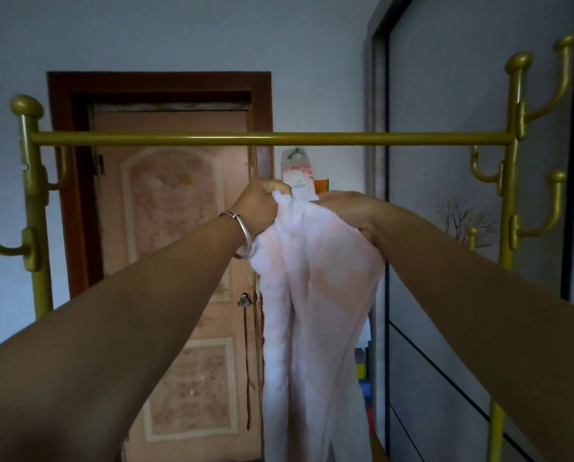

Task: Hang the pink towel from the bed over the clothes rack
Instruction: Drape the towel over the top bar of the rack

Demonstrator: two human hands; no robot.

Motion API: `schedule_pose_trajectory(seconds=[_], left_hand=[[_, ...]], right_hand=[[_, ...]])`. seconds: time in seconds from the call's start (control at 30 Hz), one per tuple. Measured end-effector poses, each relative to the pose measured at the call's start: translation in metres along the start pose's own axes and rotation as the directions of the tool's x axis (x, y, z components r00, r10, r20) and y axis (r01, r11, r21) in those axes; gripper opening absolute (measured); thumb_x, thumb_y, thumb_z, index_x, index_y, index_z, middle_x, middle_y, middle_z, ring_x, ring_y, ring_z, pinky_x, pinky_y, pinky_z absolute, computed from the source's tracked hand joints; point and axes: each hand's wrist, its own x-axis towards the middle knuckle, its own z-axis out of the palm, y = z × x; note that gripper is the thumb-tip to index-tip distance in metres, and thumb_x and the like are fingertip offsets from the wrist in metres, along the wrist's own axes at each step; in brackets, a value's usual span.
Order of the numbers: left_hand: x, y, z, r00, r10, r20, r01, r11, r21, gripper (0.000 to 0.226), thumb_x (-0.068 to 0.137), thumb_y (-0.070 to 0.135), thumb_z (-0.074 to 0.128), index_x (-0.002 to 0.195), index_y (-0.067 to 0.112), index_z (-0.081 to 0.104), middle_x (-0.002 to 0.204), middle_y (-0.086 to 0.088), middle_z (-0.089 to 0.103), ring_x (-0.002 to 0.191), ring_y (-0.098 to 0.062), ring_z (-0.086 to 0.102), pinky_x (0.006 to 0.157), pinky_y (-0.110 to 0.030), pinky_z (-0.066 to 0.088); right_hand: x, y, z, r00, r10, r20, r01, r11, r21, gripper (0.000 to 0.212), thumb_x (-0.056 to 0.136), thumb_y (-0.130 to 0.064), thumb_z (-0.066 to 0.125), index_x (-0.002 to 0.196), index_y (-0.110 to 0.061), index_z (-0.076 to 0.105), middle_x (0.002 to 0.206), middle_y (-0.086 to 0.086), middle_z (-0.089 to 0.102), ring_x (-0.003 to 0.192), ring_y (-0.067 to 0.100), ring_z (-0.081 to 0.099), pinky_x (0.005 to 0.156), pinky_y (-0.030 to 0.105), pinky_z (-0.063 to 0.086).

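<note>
The pink towel (315,295) hangs bunched in long folds from both of my hands, down past the bottom of the view. My left hand (259,206), with a silver bangle on its wrist, grips the towel's top edge on the left. My right hand (352,211) grips the same edge right beside it. Both hands are held a little below the gold horizontal bar of the clothes rack (272,139), near its middle. The towel does not touch the bar. The bed is out of view.
The rack's gold posts with curved hooks stand at the left (33,208) and right (512,168). Behind the rack is a brown-framed door (175,228) with a patterned panel. A grey wardrobe door (452,128) fills the right side. Small coloured items sit low behind the towel.
</note>
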Motion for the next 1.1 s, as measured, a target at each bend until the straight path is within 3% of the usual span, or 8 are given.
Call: schedule_pose_trajectory(seconds=[0.1, 0.43, 0.53, 0.6, 0.7, 0.9, 1.0, 1.1], left_hand=[[-0.007, 0.005, 0.004, 1.0, -0.019, 0.021, 0.022, 0.993, -0.119, 0.05, 0.079, -0.026, 0.041, 0.052, 0.013, 0.053, 0.04, 0.011, 0.059, 0.043, 0.004, 0.051, 0.05, -0.008, 0.045], [-0.031, 0.025, -0.002, 0.965, 0.003, -0.263, 0.13, 0.863, 0.488, 0.016, 0.088, 0.027, 0.056, 0.073, 0.021, 0.055, 0.101, -0.012, 0.057, 0.086, -0.021, 0.052, 0.078, -0.031, 0.046], [-0.051, 0.044, 0.005, 0.992, -0.128, -0.012, 0.125, 0.935, 0.333, 0.047, 0.087, 0.049, 0.051, 0.117, 0.013, 0.048, 0.103, -0.008, 0.06, 0.081, -0.017, 0.059, 0.072, -0.033, 0.052], [-0.064, 0.049, 0.02, 0.958, -0.229, 0.175, 0.138, 0.899, 0.417, 0.089, 0.07, 0.057, 0.064, 0.14, 0.02, 0.024, 0.132, -0.011, 0.048, 0.115, -0.026, 0.055, 0.096, -0.039, 0.051], [-0.078, 0.046, 0.029, 0.964, -0.144, 0.222, 0.011, 0.861, 0.508, 0.108, 0.068, 0.032, 0.079, 0.147, 0.025, 0.005, 0.153, -0.003, 0.02, 0.138, -0.026, 0.027, 0.115, -0.037, 0.031], [-0.075, 0.043, -0.019, 0.897, -0.254, 0.363, 0.259, 0.965, 0.035, 0.027, 0.083, 0.004, 0.062, 0.101, 0.024, 0.063, 0.1, 0.005, 0.062, 0.098, -0.017, 0.057, 0.074, -0.018, 0.057], [-0.075, 0.042, -0.025, 0.877, -0.331, 0.347, 0.401, 0.903, -0.152, 0.024, 0.088, 0.002, 0.053, 0.092, 0.02, 0.068, 0.098, -0.001, 0.067, 0.096, -0.022, 0.061, 0.077, -0.027, 0.058], [-0.081, 0.046, -0.03, 0.871, -0.359, 0.335, 0.453, 0.85, -0.268, 0.021, 0.093, 0.006, 0.046, 0.095, 0.013, 0.065, 0.101, -0.004, 0.065, 0.094, -0.02, 0.061, 0.078, -0.024, 0.058]], right_hand=[[0.002, -0.004, 0.011, 1.0, -0.001, 0.009, 0.002, 0.998, -0.057, 0.041, 0.1, -0.028, 0.043, 0.134, -0.007, 0.048, 0.135, 0.01, 0.054, 0.115, 0.024, 0.053, 0.1, 0.029, 0.04], [0.01, 0.004, 0.026, 0.978, 0.139, -0.156, -0.082, 0.943, 0.321, 0.054, 0.081, -0.034, 0.069, 0.124, -0.003, 0.056, 0.123, 0.016, 0.061, 0.107, 0.031, 0.059, 0.088, 0.036, 0.053], [0.013, 0.001, 0.022, 0.965, 0.183, -0.189, -0.1, 0.92, 0.378, 0.049, 0.078, -0.022, 0.071, 0.12, -0.001, 0.058, 0.12, 0.02, 0.062, 0.096, 0.031, 0.061, 0.065, 0.031, 0.053], [0.013, 0.001, 0.021, 0.965, 0.196, -0.173, -0.111, 0.906, 0.408, 0.049, 0.08, -0.009, 0.065, 0.126, -0.001, 0.053, 0.127, 0.019, 0.058, 0.095, 0.028, 0.059, 0.065, 0.032, 0.05], [0.008, 0.002, 0.022, 0.973, 0.179, -0.144, -0.099, 0.892, 0.44, 0.053, 0.08, -0.001, 0.06, 0.131, -0.001, 0.048, 0.132, 0.021, 0.055, 0.098, 0.029, 0.06, 0.072, 0.036, 0.052], [-0.012, 0.01, 0.008, 0.99, 0.095, -0.107, -0.049, 0.928, 0.37, 0.041, 0.082, -0.012, 0.071, 0.12, -0.002, 0.059, 0.106, 0.018, 0.069, 0.058, 0.018, 0.062, 0.059, 0.025, 0.056], [-0.018, 0.006, 0.001, 0.993, 0.069, -0.093, -0.027, 0.919, 0.392, 0.047, 0.084, -0.006, 0.068, 0.129, -0.007, 0.054, 0.112, 0.016, 0.064, 0.053, 0.016, 0.06, 0.042, 0.017, 0.05], [-0.024, 0.009, -0.007, 0.994, 0.039, -0.098, -0.005, 0.947, 0.323, 0.049, 0.083, -0.004, 0.069, 0.129, -0.008, 0.053, 0.108, 0.015, 0.061, 0.066, 0.026, 0.067, 0.059, 0.025, 0.057]])
